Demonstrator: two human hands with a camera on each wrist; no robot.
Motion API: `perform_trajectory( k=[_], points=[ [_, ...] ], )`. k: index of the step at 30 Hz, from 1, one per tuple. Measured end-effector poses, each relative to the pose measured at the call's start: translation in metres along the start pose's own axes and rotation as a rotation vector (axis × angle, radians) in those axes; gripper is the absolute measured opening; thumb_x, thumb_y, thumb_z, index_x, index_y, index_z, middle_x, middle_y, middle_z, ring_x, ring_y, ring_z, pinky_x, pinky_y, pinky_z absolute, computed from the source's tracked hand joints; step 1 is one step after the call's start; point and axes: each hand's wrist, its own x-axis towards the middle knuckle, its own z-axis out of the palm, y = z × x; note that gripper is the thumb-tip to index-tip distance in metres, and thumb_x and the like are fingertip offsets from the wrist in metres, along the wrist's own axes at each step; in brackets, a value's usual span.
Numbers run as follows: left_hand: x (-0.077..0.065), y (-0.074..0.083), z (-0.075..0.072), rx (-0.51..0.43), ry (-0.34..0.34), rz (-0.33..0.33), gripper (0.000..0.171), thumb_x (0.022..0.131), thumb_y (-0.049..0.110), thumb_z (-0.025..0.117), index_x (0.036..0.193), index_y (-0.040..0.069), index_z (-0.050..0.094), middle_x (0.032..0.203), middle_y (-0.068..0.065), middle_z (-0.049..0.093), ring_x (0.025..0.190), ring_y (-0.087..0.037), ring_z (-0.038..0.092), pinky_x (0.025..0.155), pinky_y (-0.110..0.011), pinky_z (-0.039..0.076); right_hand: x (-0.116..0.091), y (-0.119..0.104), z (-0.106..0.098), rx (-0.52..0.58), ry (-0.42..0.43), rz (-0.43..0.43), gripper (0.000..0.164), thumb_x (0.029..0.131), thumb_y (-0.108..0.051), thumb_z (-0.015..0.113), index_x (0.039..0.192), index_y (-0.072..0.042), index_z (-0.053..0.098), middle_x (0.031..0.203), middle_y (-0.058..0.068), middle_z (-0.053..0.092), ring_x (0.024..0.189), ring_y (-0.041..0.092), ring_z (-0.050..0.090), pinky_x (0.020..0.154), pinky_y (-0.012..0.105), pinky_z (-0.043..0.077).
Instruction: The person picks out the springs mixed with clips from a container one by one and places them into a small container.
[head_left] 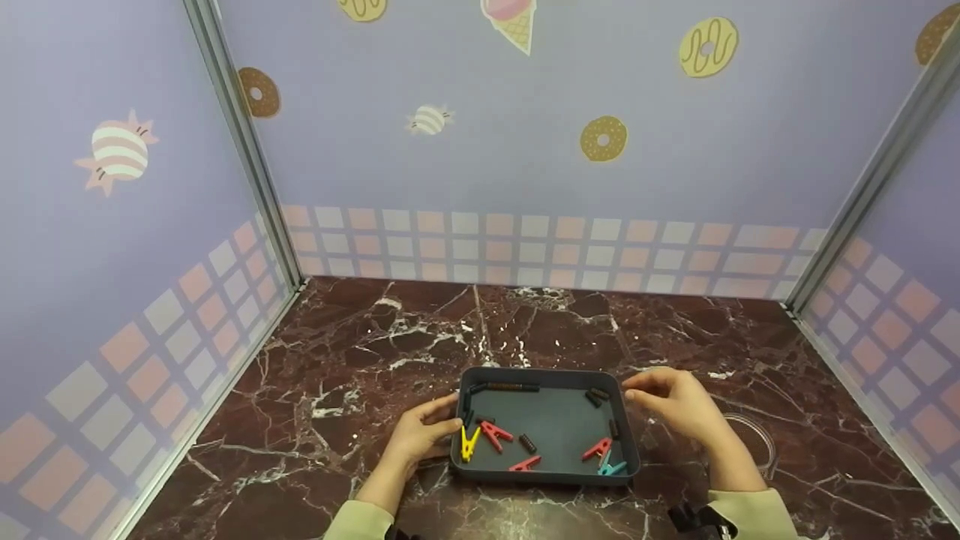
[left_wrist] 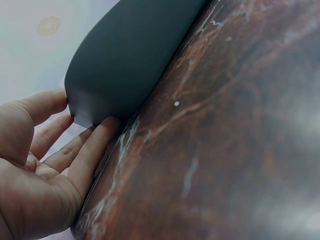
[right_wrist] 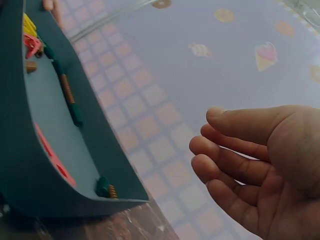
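Observation:
A dark grey rectangular tray (head_left: 555, 420) sits on the marbled table in front of me. Inside lie a yellow spring clip (head_left: 469, 444), red clips (head_left: 495, 433), a blue clip (head_left: 611, 469) and several short dark ribbed pieces (head_left: 527, 443). A row of dark pieces (head_left: 514, 387) lies along the far wall. My left hand (head_left: 418, 433) touches the tray's left end, thumb at the rim; the left wrist view shows its fingertips against the outer wall, one low near the table. Beside the right end, my right hand (head_left: 679, 403) is held with fingers loosely bent and nothing in them.
A round clear-rimmed object (head_left: 754, 439) lies on the table behind my right wrist. Small pale specks (head_left: 521, 349) dot the marbled surface beyond the tray. Printed panels with metal corner posts (head_left: 262, 172) enclose the table at the back and both sides.

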Motion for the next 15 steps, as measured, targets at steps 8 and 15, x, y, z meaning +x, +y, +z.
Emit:
perform_trajectory(
  k=[8, 15],
  points=[
    [0.0, 0.0, -0.001, -0.003, -0.009, 0.009, 0.057, 0.097, 0.008, 0.07, 0.151, 0.003, 0.051, 0.152, -0.032, 0.048, 0.107, -0.037, 0.073, 0.082, -0.047, 0.064, 0.005, -0.004, 0.023, -0.009, -0.033, -0.025, 0.02, 0.095, -0.021, 0.074, 0.108, -0.006, 0.078, 0.102, 0.01, 0.078, 0.075, 0.003, 0.064, 0.066, 0.021, 0.054],
    [-0.002, 0.002, -0.002, 0.02, -0.024, 0.015, 0.057, 0.097, 0.009, 0.071, 0.15, 0.004, 0.052, 0.154, -0.032, 0.046, 0.114, -0.039, 0.07, 0.085, -0.05, 0.064, 0.008, -0.009, 0.049, -0.011, -0.05, -0.061, 0.019, 0.094, -0.022, 0.076, 0.107, -0.008, 0.078, 0.1, 0.007, 0.079, 0.075, 0.001, 0.064, 0.066, 0.021, 0.054]
  ],
)
